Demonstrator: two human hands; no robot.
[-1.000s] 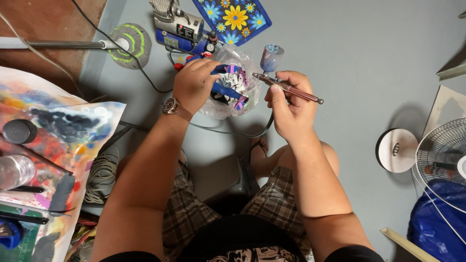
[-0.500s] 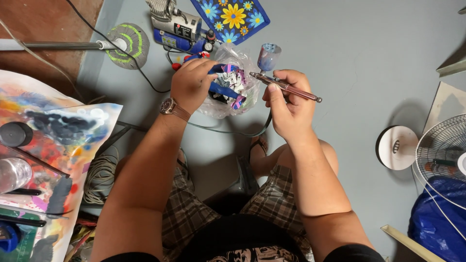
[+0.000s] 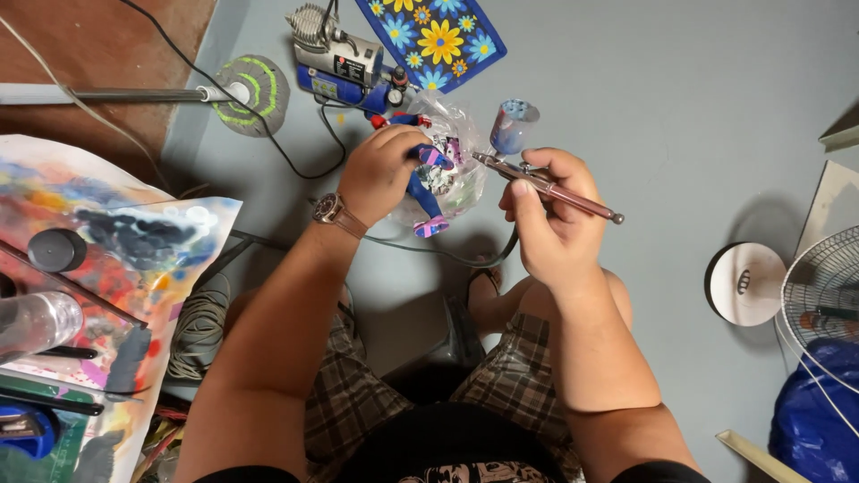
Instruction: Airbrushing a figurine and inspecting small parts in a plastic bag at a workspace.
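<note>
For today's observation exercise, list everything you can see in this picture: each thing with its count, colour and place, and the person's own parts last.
Airbrush: one, pinkish metal with a paint cup, in the right hand.
Figure: one, blue, red and pink, in the left hand.
Clear plastic wrap: one, around the figure.
Compressor: one, blue and silver, top centre on the floor.
Flowered board: one, blue with yellow flowers, top.
Paint-stained sheet: one, many colours, left.
Fan: one, white, right edge.
Blue bag: one, lower right.
Wristwatch: one, brown, left wrist.
Left hand: grips the figure.
Right hand: grips the airbrush.
</note>
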